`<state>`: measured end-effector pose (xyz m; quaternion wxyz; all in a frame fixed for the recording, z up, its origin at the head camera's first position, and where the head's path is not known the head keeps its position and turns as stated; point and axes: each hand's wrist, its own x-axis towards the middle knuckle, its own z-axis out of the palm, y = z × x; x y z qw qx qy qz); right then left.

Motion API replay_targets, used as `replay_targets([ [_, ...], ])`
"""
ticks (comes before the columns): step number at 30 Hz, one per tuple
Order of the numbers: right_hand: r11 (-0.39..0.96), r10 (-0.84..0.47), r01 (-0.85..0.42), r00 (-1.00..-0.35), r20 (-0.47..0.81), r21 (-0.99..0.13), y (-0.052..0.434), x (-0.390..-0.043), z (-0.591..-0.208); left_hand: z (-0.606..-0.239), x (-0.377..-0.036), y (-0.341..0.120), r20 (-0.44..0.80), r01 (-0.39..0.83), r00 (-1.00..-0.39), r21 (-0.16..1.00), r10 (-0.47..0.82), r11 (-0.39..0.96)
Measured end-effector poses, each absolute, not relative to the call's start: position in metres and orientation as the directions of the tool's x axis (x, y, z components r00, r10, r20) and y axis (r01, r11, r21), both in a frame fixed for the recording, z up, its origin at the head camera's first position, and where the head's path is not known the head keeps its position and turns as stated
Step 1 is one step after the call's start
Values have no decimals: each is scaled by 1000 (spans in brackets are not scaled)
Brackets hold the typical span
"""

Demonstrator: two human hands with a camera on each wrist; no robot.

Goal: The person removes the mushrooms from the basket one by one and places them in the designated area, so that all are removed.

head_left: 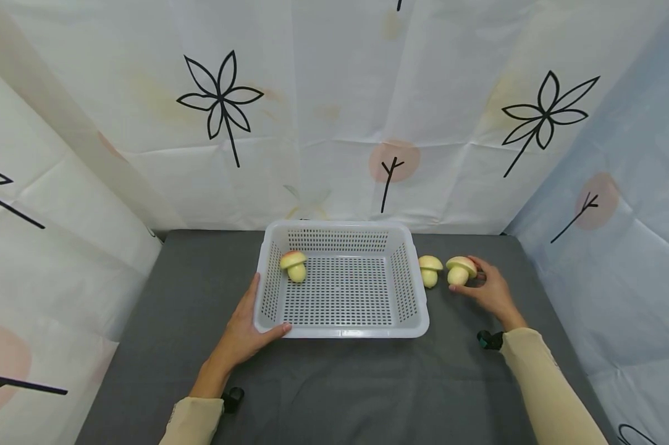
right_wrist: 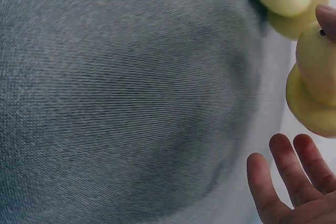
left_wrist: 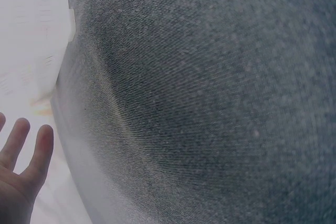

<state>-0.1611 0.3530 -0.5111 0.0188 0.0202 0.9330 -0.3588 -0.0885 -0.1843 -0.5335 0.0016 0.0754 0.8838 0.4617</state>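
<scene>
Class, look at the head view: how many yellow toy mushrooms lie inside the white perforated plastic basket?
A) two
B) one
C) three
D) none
B: a single yellow toy mushroom lies inside the white perforated plastic basket, near its left wall, while two more yellow mushrooms stand outside on the grey cloth, to the right of the basket.

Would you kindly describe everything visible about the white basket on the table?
The white basket is a shallow rectangular tray of what looks like plastic, with rounded corners, a smooth rim and perforated walls and floor. It sits flat and upright on the grey cloth, near the back. One yellow mushroom toy stands in its far left corner. The left hand rests against its near left corner, thumb on the front wall.
</scene>
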Motion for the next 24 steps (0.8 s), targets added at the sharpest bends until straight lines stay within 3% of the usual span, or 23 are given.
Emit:
replay_targets([
  [11,740,48,103,-994,-100,-664,354,-170,-528,-534,-90,-184,68,135,-988,813,138,566],
  [24,758,31,79,-996,-86,-648,354,-179,-534,-534,-89,-185,61,125,-989,817,132,563],
])
